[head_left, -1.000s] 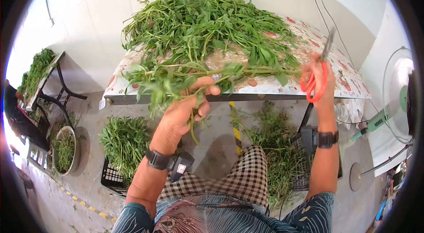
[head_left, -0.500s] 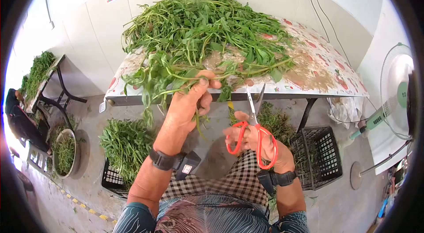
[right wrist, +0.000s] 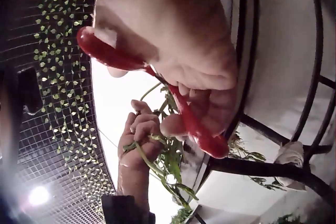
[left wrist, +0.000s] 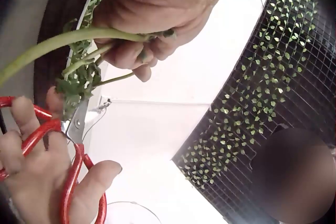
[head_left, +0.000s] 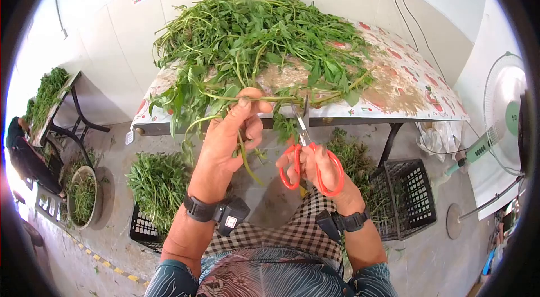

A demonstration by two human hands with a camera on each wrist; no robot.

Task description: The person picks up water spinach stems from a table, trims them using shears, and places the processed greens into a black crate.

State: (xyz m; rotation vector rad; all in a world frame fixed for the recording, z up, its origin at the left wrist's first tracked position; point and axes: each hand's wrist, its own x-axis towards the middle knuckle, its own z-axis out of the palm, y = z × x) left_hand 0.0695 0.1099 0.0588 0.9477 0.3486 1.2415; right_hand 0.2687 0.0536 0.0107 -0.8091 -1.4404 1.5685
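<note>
Bunch of green stems (head_left: 247, 97) held at the table's front edge, pinched in left hand (head_left: 228, 139). Right hand (head_left: 315, 170) grips red scissors (head_left: 306, 156), blades at the stems. Big greens pile (head_left: 259, 21) on table (head_left: 405, 91); black crates (head_left: 410, 196) below.

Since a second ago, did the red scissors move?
Yes. The scissors, in the right hand, came down from above the table's right side to below the table edge, left toward the stems.
</note>
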